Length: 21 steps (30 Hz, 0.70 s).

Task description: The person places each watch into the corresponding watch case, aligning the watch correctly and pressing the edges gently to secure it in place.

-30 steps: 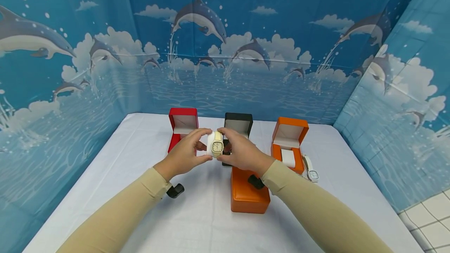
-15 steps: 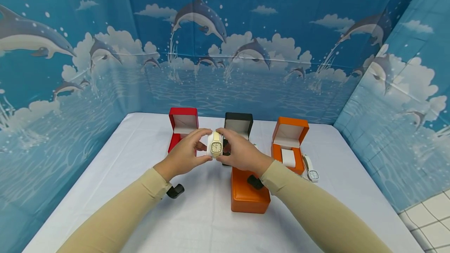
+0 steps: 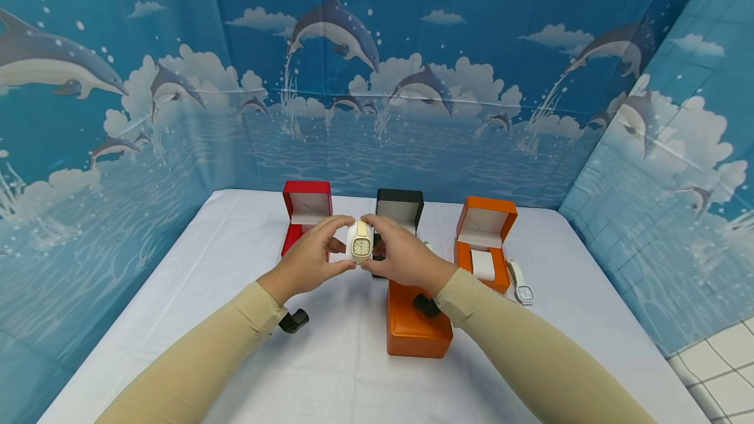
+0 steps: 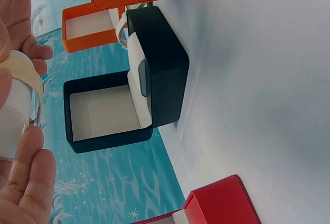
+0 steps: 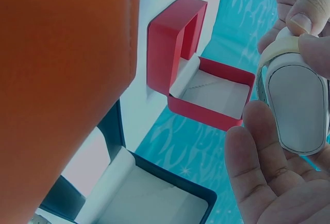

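Observation:
A cream-strapped watch (image 3: 361, 247) with a squarish dial is wrapped round a white cushion (image 5: 298, 108), held up in front of the boxes. My left hand (image 3: 312, 254) grips the cushion's left end, thumb below and forefinger above. From the other side, my right hand (image 3: 406, 255) pinches the watch at top and bottom. In the left wrist view the strap (image 4: 25, 72) bows away from the cushion on one side. Behind the hands stands an open black box (image 3: 400, 196), partly hidden by the right hand. An open red box (image 3: 307, 188) stands left of it.
An open orange box (image 3: 487, 218) with a white cushion inside stands at the right, a white watch (image 3: 523, 290) lying beside it. One shut orange box (image 3: 419, 332) sits under the right forearm. Beside the black box shows a pale strap (image 4: 121, 28). A dolphin-print curtain (image 3: 377, 142) backs the table.
The watch has shifted slightly left over the cushion along with my right hand. My left hand and the boxes stay where they were.

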{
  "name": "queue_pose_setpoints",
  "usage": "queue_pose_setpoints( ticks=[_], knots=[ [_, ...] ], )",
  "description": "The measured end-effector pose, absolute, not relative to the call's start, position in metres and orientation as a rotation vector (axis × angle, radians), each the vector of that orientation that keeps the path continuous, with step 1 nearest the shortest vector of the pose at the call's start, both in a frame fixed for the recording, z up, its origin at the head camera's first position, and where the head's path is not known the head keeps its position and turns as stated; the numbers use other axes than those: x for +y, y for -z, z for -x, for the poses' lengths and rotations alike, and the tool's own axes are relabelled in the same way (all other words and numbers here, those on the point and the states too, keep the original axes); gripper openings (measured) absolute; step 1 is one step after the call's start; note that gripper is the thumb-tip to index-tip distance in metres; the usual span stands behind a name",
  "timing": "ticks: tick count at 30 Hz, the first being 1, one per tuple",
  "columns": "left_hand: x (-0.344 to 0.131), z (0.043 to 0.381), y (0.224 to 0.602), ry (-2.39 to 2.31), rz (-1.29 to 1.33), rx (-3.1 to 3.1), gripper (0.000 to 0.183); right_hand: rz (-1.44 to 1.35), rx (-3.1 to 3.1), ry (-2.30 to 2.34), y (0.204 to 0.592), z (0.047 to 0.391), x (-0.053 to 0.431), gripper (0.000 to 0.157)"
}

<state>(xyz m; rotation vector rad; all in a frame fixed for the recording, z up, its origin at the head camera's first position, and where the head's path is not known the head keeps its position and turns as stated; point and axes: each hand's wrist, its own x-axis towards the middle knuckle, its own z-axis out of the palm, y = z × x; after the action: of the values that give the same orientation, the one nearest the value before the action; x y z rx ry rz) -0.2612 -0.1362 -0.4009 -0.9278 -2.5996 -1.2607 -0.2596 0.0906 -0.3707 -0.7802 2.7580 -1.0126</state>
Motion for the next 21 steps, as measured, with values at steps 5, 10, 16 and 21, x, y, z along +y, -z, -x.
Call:
queue_pose_setpoints(
  ticks=[5, 10, 16, 21],
  knots=[
    [-0.1362, 0.261, 0.401, 1.267, 0.925, -2.598, 0.08, 0.767, 2.769, 1.004, 0.3706, 0.2596, 0.0895, 0.085],
    [-0.1362, 0.261, 0.4009, 1.264, 0.92, -2.602, 0.079, 0.774, 2.774, 0.999, 0.3707, 0.2594, 0.0892, 0.085],
    [-0.1363, 0.2612, 0.401, 1.26, 0.919, -2.6, 0.08, 0.782, 2.76, 1.018, 0.3702, 0.2593, 0.0885, 0.085],
    [-0.1368, 0.2612, 0.4009, 1.26, 0.915, -2.601, 0.08, 0.771, 2.765, 1.01, 0.3688, 0.259, 0.0875, 0.085]
  ],
)
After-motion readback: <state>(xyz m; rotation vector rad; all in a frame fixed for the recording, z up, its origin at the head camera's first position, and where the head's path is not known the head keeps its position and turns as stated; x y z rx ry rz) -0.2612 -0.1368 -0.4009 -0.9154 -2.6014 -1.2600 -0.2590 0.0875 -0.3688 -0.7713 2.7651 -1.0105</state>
